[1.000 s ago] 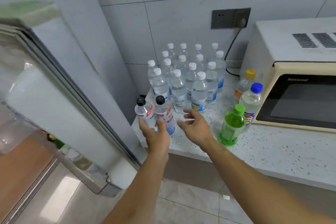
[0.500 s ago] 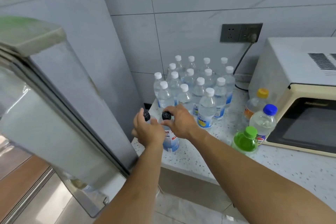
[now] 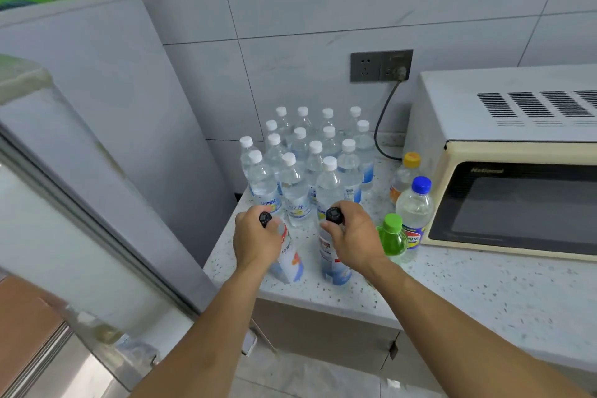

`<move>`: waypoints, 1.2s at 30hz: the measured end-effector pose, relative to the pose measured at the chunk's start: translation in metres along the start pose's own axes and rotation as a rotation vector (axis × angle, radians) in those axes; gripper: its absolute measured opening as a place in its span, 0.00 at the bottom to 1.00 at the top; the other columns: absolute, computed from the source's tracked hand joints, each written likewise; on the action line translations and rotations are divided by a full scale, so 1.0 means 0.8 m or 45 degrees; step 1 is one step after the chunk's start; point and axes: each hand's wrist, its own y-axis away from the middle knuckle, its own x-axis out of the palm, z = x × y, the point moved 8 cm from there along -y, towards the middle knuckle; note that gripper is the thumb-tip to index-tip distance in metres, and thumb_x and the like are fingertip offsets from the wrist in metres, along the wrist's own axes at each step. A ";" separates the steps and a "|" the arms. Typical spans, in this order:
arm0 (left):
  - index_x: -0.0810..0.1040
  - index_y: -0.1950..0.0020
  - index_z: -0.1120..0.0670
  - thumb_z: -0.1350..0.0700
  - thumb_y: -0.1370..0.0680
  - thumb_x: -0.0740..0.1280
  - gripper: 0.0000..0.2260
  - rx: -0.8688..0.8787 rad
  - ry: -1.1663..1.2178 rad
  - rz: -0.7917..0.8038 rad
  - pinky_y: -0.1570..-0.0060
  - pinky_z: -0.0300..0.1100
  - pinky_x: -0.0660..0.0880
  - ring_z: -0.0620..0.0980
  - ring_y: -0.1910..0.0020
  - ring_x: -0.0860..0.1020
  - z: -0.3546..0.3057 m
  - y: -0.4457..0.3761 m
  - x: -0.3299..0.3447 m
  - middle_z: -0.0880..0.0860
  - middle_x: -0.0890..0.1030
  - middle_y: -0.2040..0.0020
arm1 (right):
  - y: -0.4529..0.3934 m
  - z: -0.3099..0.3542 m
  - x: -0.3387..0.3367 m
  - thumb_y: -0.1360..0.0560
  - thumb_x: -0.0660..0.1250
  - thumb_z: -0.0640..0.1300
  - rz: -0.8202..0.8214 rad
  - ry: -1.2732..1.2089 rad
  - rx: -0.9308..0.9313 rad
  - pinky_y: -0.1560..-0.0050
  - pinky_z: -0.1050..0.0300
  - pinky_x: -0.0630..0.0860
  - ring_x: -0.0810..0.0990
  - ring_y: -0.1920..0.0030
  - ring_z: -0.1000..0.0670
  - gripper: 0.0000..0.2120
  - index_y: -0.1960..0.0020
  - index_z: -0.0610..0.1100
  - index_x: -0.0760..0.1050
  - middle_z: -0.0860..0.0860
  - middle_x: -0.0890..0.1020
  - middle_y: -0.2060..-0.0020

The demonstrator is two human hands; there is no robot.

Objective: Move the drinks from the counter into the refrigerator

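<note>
Since half a second ago, my left hand [image 3: 256, 242] and right hand [image 3: 353, 241] each clamp a black-capped bottle, left [image 3: 287, 263], right [image 3: 332, 263], apart near the counter [image 3: 452, 287] front-left corner. I advise lifting vertically, clearing neighbouring bottles.

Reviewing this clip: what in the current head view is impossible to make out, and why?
- Refrigerator interior: the open refrigerator door blocks it and the left edge cuts it off; free shelf space unknown.
- Door shelf contents: blurred.
- Labels on the two black-capped bottles: the left hand and right hand cover them in part; print too small.
- Whether either bottle has left the counter: unclear.
- Microwave: cut off at the right edge.
</note>
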 end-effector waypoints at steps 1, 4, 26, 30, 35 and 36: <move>0.78 0.40 0.48 0.53 0.21 0.67 0.10 0.055 0.011 0.052 0.52 0.42 0.71 0.48 0.53 0.74 -0.005 0.003 0.007 0.51 0.74 0.40 | 0.004 -0.005 -0.006 0.24 0.71 0.47 -0.028 -0.006 -0.007 0.55 0.57 0.67 0.74 0.54 0.47 0.10 0.50 0.43 0.75 0.46 0.75 0.54; 0.78 0.43 0.46 0.52 0.23 0.70 0.09 0.294 0.019 0.139 0.50 0.42 0.71 0.47 0.46 0.73 -0.021 0.018 0.027 0.41 0.75 0.48 | 0.014 -0.004 -0.004 0.25 0.72 0.47 -0.072 0.033 -0.110 0.47 0.58 0.68 0.72 0.48 0.47 0.12 0.46 0.42 0.77 0.45 0.75 0.50; 0.79 0.47 0.38 0.43 0.40 0.80 0.23 -0.245 0.744 0.278 0.53 0.44 0.82 0.40 0.54 0.84 0.120 0.049 0.086 0.41 0.85 0.52 | 0.068 -0.085 0.065 0.36 0.81 0.43 -0.208 -0.531 0.293 0.53 0.60 0.79 0.83 0.54 0.58 0.29 0.42 0.55 0.71 0.59 0.83 0.54; 0.79 0.49 0.38 0.44 0.41 0.78 0.22 -0.251 0.743 0.282 0.54 0.45 0.82 0.41 0.55 0.84 0.126 0.081 0.054 0.41 0.85 0.53 | 0.105 -0.079 0.060 0.37 0.80 0.43 -0.259 -0.608 0.296 0.55 0.58 0.79 0.83 0.57 0.56 0.25 0.46 0.54 0.72 0.57 0.83 0.56; 0.80 0.45 0.46 0.52 0.37 0.79 0.22 -0.302 0.847 0.312 0.54 0.45 0.82 0.47 0.53 0.85 0.136 0.144 0.020 0.47 0.86 0.52 | 0.161 -0.067 0.059 0.40 0.79 0.45 -0.118 -0.699 0.277 0.59 0.62 0.79 0.83 0.59 0.54 0.26 0.47 0.55 0.72 0.55 0.83 0.58; 0.79 0.45 0.46 0.54 0.36 0.79 0.21 -0.327 0.882 0.303 0.54 0.46 0.82 0.47 0.53 0.85 0.142 0.160 0.012 0.48 0.86 0.52 | 0.173 -0.062 0.058 0.40 0.79 0.44 -0.084 -0.712 0.260 0.61 0.64 0.78 0.83 0.58 0.55 0.26 0.47 0.55 0.72 0.56 0.83 0.58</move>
